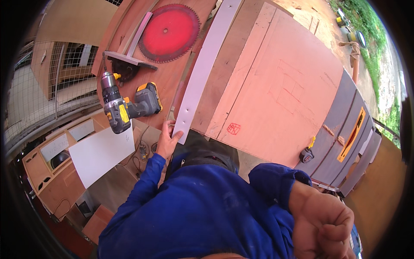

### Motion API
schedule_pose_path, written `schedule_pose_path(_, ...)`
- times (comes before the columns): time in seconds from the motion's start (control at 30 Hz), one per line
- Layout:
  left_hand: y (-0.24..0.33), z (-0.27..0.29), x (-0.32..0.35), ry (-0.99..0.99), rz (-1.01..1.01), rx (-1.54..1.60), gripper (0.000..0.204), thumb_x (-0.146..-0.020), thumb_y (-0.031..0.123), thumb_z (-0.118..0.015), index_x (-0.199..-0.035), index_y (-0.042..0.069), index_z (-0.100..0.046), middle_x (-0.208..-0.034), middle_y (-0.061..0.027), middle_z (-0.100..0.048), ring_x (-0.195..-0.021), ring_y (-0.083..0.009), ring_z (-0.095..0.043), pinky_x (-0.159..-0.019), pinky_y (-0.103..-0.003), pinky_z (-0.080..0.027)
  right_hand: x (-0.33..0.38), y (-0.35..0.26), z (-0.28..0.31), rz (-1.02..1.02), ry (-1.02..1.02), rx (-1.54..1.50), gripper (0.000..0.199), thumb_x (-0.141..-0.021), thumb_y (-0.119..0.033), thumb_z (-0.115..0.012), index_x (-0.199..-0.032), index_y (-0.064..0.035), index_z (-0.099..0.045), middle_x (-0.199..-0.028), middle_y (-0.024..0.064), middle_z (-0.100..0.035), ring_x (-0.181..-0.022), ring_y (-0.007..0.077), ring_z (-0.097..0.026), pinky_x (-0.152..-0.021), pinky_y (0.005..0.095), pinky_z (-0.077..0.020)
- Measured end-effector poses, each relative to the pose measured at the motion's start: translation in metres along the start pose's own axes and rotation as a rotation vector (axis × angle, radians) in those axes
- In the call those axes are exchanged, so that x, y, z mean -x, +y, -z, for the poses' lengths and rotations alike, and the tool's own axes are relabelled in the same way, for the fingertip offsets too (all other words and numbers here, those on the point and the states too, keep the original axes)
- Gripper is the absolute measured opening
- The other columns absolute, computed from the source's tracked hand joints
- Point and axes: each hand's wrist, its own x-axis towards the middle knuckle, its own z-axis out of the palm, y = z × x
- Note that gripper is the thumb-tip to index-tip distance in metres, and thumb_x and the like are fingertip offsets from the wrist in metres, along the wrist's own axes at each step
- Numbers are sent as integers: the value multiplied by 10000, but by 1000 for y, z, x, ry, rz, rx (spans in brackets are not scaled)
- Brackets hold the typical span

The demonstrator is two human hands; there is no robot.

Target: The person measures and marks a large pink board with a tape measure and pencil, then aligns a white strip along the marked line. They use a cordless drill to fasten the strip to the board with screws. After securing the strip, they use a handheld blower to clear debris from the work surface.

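My left hand (pixel 166 141) grips the near end of a long, pale strip (pixel 202 73) with a few small holes in it, thumb on top and fingers at its left edge. The strip runs away from me along the left side of a wooden panel (pixel 280 82) marked with pencil lines and a small red drawing. Raised at the lower right, close to the camera, my right hand (pixel 323 220) is closed with its fingers curled in. Whatever it might hold is hidden. A black and yellow cordless drill (pixel 118 105) lies left of the strip.
A red circular saw blade (pixel 166 32) lies on the wooden surface at the far left, near a T-shaped wooden piece (pixel 129 58). A tape measure (pixel 306 154) and a yellow tool (pixel 351 134) rest at right. A wooden cabinet frame (pixel 51 157) with a white sheet (pixel 103 153) stands lower left.
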Motion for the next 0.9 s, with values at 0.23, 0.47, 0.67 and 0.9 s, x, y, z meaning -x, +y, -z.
schedule_pose_path(0.23, 1, 2, -5, -37, -43, -32, 582, -985, 298, -682, -1352, -5, -346, -1146, -157, -666, -1066, -176, -627, -921, -320, -501, -18, -11, 9, 105, 141, 108, 163, -979, -293, -603, -909, -198, -491, -838, -119, -424, -534, 15, -366, -494, 188, -290)
schedule_pose_path(0.47, -1, 1, -2, -20, -75, -36, 603, -964, 348, -705, -1322, -12, -380, -1076, -161, -686, -1005, -192, -652, -890, -340, -511, -26, -7, 8, 187, 142, 86, 322, -1057, -336, -524, -1374, -318, -576, -1260, -244, -602, -529, -26, -350, -485, 136, -292)
schedule_pose_path(0.67, -3, 2, -1, -11, -83, -9, 608, -963, 360, -703, -1325, -8, -383, -1079, -156, -684, -1011, -201, -652, -881, -333, -515, -36, -18, 7, 169, 130, 240, 325, -1054, -350, -529, -1372, -294, -569, -1161, -238, -630, -519, -37, -353, -464, 123, -317)
schedule_pose_path(0.9, -1, 1, 1, -12, -113, -32, 577, -976, 326, -692, -1327, -9, -381, -1058, -154, -697, -982, -186, -663, -863, -337, -528, -35, -24, 4, 146, 95, 438, 247, -1054, -379, -516, -1218, -219, -609, -991, -202, -617, -537, -50, -396, -463, 121, -325)
